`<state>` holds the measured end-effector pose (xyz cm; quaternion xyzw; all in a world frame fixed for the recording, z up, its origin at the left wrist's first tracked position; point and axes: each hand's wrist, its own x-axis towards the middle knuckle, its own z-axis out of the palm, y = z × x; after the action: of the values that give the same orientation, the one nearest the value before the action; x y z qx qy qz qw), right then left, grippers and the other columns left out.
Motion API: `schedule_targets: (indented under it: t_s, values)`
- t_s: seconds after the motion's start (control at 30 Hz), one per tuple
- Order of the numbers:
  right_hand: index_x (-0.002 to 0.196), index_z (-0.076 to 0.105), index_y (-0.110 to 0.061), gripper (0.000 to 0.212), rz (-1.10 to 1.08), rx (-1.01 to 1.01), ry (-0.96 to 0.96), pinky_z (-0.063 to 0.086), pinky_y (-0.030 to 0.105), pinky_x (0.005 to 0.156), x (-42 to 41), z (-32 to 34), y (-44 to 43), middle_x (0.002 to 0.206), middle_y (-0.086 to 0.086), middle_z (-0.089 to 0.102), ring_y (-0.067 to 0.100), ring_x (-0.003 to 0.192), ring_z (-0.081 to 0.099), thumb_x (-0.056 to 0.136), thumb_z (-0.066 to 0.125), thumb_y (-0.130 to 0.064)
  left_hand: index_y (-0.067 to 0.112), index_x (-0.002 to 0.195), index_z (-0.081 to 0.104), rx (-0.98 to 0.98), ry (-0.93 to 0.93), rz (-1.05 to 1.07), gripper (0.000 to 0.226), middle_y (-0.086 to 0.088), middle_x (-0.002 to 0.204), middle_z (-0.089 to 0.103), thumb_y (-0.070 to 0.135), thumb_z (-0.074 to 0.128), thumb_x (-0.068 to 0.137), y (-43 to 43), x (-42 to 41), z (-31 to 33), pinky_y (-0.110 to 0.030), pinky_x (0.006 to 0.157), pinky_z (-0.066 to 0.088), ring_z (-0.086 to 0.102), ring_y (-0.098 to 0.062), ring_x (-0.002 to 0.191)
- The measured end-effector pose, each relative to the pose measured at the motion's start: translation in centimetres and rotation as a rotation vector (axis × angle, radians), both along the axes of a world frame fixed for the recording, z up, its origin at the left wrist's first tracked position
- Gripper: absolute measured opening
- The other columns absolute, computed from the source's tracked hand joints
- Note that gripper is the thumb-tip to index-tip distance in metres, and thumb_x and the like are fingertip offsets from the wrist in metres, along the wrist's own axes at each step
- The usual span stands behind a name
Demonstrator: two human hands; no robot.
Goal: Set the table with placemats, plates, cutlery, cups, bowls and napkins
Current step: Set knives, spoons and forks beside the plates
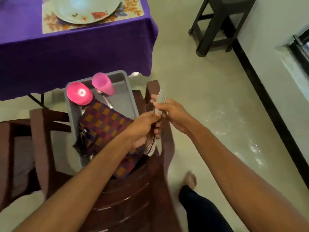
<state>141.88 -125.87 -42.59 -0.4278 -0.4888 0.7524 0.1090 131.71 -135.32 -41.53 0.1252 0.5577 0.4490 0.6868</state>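
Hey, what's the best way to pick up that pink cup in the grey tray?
Grip the wall of the pink cup just under the rim, coming from its right, where the grey tray is bare. It seems upright and widens toward the mouth, so the grip should lock below it. The pink bowl crowds its left.

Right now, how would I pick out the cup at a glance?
Below the purple-clothed table, a grey tray sits on a brown chair. At the tray's far end is the pink cup: taller and tapered, paler pink than the low round bowl to its left.
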Motion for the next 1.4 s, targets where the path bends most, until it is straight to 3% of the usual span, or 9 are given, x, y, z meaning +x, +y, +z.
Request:
schedule_targets:
  t_s: [0.07,0.1,0.2,0.33,0.57,0.8,0.97,1.17,1.4]
  values:
    - [0.127,0.063,-0.02,0.026,0.105,-0.057,0.003,0.05,0.022,0.077,3.9,0.6,2.6,0.131,0.019,0.064,0.008,0.085,0.057,0.102,0.055,-0.02,0.013,0.094,0.055,-0.003,-0.06,0.049,0.023,0.001,0.061,0.04,0.012,0.036,0.107,2.0,3.7,0.6,-0.023,0.044,0.034,0.034,-0.009,0.046]
    - [0.122,0.065,-0.021,0.023,0.147,-0.042,-0.03,0.049,0.027,0.079,5.7,0.8,4.0,0.121,0.019,0.067,0.01,0.084,0.056,0.102,0.056,-0.026,0.014,0.095,0.054,-0.011,-0.064,0.068,0.022,0.002,0.061,0.041,0.012,0.036,0.107,3.1,5.5,0.9,-0.021,0.044,0.032,0.033,-0.008,0.046]
    - [0.135,0.057,-0.024,0.038,0.053,0.069,-0.153,0.045,0.029,0.074,10.4,2.1,7.2,0.101,-0.007,0.064,0.006,0.074,0.057,0.1,0.059,-0.038,0.017,0.096,0.054,-0.04,-0.037,0.074,0.023,0.002,0.064,0.042,0.014,0.035,0.108,5.8,10.4,2.2,-0.021,0.046,0.032,0.036,-0.007,0.047]
    - [0.115,0.068,-0.021,0.029,-0.241,0.148,-0.137,0.046,0.025,0.063,14.6,3.7,10.9,0.092,0.003,0.071,0.009,0.069,0.058,0.089,0.076,-0.028,0.014,0.103,0.056,-0.06,0.085,0.01,0.02,-0.003,0.069,0.058,0.013,0.037,0.108,8.3,14.3,3.6,-0.027,0.053,0.041,0.052,-0.013,0.055]
    - [0.102,0.076,-0.011,0.02,-0.206,0.109,-0.118,0.048,0.021,0.065,15.8,4.2,14.2,0.076,-0.003,0.069,0.007,0.067,0.059,0.083,0.081,-0.016,0.009,0.104,0.057,-0.008,0.011,0.073,0.021,-0.007,0.072,0.063,0.013,0.037,0.109,12.6,15.2,4.7,-0.027,0.053,0.049,0.059,-0.016,0.058]
    - [0.097,0.07,0.012,0.036,-0.298,0.012,-0.066,0.046,0.026,0.057,12.3,5.0,20.7,0.077,0.013,0.067,0.015,0.055,0.055,0.08,0.084,-0.017,0.006,0.106,0.06,0.052,-0.078,0.107,0.025,-0.013,0.082,0.068,0.016,0.038,0.108,19.5,12.1,5.4,-0.028,0.062,0.058,0.069,-0.02,0.068]
    - [0.072,0.069,-0.01,0.019,-0.417,0.036,-0.063,0.048,0.021,0.057,8.0,6.5,28.6,0.066,0.002,0.062,0.01,0.056,0.053,0.082,0.084,-0.019,0.007,0.104,0.059,0.073,-0.067,0.179,0.023,-0.016,0.087,0.071,0.016,0.038,0.108,25.9,7.3,6.2,-0.032,0.067,0.062,0.071,-0.024,0.071]
    - [0.078,0.066,-0.008,0.016,-0.509,0.051,0.001,0.056,0.021,0.067,4.2,7.8,37.3,0.072,0.005,0.064,0.01,0.059,0.059,0.083,0.081,-0.009,0.009,0.101,0.055,-0.062,0.032,0.419,0.02,-0.009,0.088,0.067,0.016,0.038,0.108,31.5,-0.3,6.7,-0.034,0.059,0.06,0.072,-0.029,0.068]
    - [0.078,0.069,-0.005,0.016,-0.494,-0.083,0.154,0.059,0.023,0.067,-2.8,7.3,42.8,0.071,0.009,0.069,0.016,0.064,0.069,0.082,0.073,0.011,0.01,0.107,0.057,-0.08,0.154,0.649,0.021,-0.012,0.097,0.075,0.013,0.036,0.108,34.9,-9.0,7.2,-0.018,0.04,0.03,0.049,-0.011,0.049]
